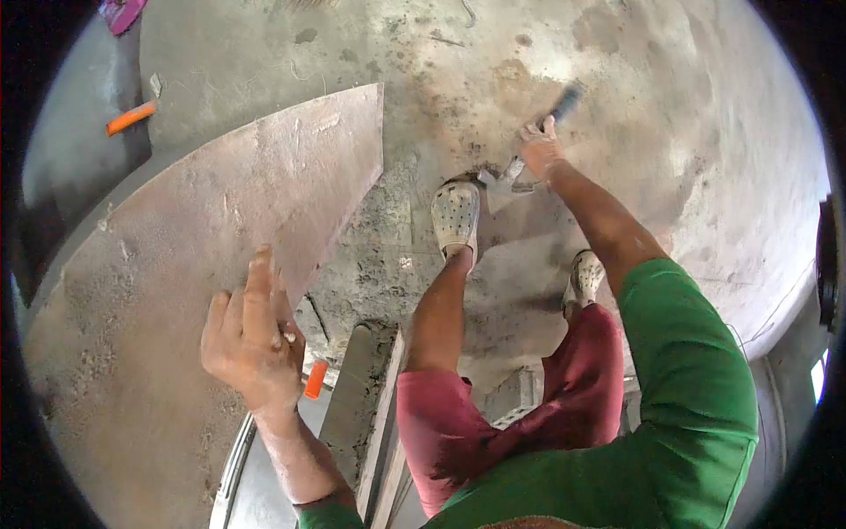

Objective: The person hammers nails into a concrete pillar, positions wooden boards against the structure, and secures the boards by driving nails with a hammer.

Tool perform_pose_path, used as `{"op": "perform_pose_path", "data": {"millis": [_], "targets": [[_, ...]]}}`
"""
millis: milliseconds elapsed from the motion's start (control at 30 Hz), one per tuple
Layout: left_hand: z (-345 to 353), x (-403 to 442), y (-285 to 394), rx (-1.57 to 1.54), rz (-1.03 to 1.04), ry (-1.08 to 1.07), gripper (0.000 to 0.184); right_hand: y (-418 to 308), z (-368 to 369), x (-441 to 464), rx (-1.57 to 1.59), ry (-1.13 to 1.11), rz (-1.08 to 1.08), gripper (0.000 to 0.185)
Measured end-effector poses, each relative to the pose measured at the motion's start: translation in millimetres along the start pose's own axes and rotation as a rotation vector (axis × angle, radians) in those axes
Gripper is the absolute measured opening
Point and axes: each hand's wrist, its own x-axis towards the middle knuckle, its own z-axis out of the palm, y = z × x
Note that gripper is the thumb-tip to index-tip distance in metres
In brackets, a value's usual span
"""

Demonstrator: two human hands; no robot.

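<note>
My right hand (540, 148) is closed around the shaft of a hammer. The hammer's black grip (568, 101) sticks out beyond my fist and is smeared by motion, while its metal head (504, 176) points down beside my left foot. My left hand (253, 339) is dusty and hovers over the near edge of a large, rough, brownish board (185, 229). Its index finger is stretched out and the others are partly bent. A small pale spot shows near the thumb; I cannot make out what it is.
I stand in pale clogs (456, 214) on a stained concrete floor (423, 53). Orange pieces (130, 118) lie left of the board and near my left wrist. Long timber lengths (381, 432) run beside my left leg. A pink item (122, 13) is at the upper left.
</note>
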Motion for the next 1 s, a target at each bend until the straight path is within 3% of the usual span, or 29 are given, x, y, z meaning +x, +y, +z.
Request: {"op": "perform_pose_path", "data": {"millis": [33, 133, 200, 267, 333, 367, 433, 500, 533, 600, 667, 867, 1000], "targets": [[-1.0, 0.5, -1.1, 0.0, 0.006, -0.008, 0.037, 5.1, 2.8, -11.8, -0.009, 0.012, -0.014, 0.035], [-0.8, -0.1, -3.1, 0.022, 0.054, -0.048, 0.038, -0.9, -4.2, -62.4, 0.279, -0.395, 0.184, 0.033], [1.3, 2.9, -0.8, 0.088, 0.073, -0.076, 0.037, -15.4, -18.2, -106.5, 0.424, -0.175, 0.445, 0.027], [8.3, 9.3, 1.3, 0.132, 0.068, -0.113, 0.037, -17.6, -4.6, -118.8, 0.47, -0.122, 0.407, 0.032], [16.1, 11.6, 8.3, 0.175, 0.069, -0.153, 0.036, -15.1, -10.5, -123.3, 0.877, -0.183, 0.518, 0.036], [21.3, 15.5, 11.9, 0.173, -0.003, -0.182, 0.037, -6.3, -40.2, -111.3, 1.249, -0.303, 0.667, 0.034], [30.6, 21.5, 12.3, 0.175, -0.067, -0.194, 0.038, 3.7, -73.7, -82.1, 1.135, -0.073, 0.586, 0.029], [42.6, 22.3, 8.3, 0.2, -0.03, -0.244, 0.032, 1.1, -117.5, -75.5, 1.73, -0.038, 0.53, 0.028], [49.5, 21.4, 4.3, 0.198, -0.02, -0.242, 0.032, -13.2, -106.2, -55.8, 1.38, 0.288, 0.57, 0.028], [61.1, 19.2, -3.2, 0.196, 0.085, -0.161, 0.04, -21.0, -109.0, -13.0, 1.147, 0.336, 0.607, 0.032], [60.2, 22.7, 3.2, 0.178, 0.108, -0.118, 0.041, -17.2, -117.4, 28.1, 1.043, 0.087, 0.477, 0.033], [60.1, 21.8, 9.3, 0.152, 0.084, -0.148, 0.038, -34.8, -119.9, 124.3, 0.529, 0.303, -0.076, 0.015], [59.5, 24.0, 8.9, 0.153, 0.077, -0.158, 0.029, -48.1, -179.1, 135.7, 0.615, 0.03, 0.029, 0.013]]}}
